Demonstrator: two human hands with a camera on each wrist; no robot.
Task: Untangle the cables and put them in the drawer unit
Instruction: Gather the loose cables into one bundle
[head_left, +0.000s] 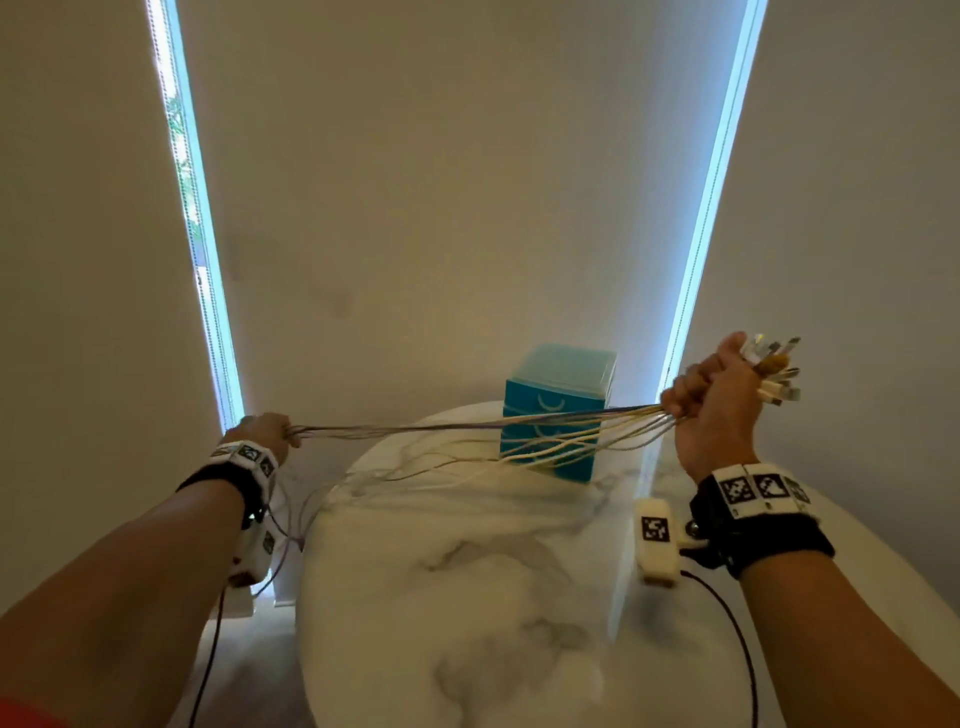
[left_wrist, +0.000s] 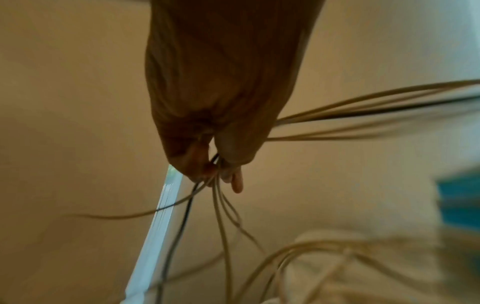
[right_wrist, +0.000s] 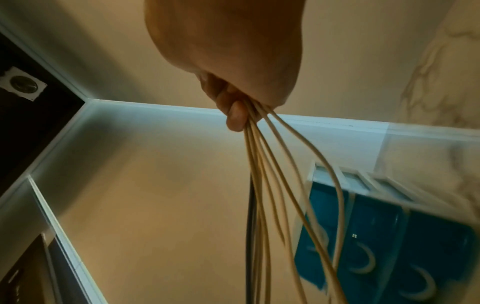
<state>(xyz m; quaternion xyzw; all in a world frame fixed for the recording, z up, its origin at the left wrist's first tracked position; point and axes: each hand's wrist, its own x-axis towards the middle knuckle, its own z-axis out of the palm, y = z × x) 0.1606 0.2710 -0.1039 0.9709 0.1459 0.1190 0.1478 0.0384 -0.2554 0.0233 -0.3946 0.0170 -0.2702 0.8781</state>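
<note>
Several thin cables (head_left: 467, 428), cream with a dark one among them, stretch across the air above the marble table. My right hand (head_left: 711, 395) grips them in a fist at the right, with their plug ends (head_left: 774, 369) sticking out above it. My left hand (head_left: 267, 431) holds the same bundle at the left, and loose lengths hang down below it (left_wrist: 223, 216). In the right wrist view the cables (right_wrist: 262, 168) fan out from my right hand (right_wrist: 233, 102). The blue drawer unit (head_left: 558, 415) stands at the table's far edge behind the cables, its drawers shut (right_wrist: 389, 246).
The round white marble table (head_left: 467, 597) fills the foreground. Pale roller blinds (head_left: 441, 208) hang behind it, with bright window strips at both sides. Black sensor cords trail from both wristbands.
</note>
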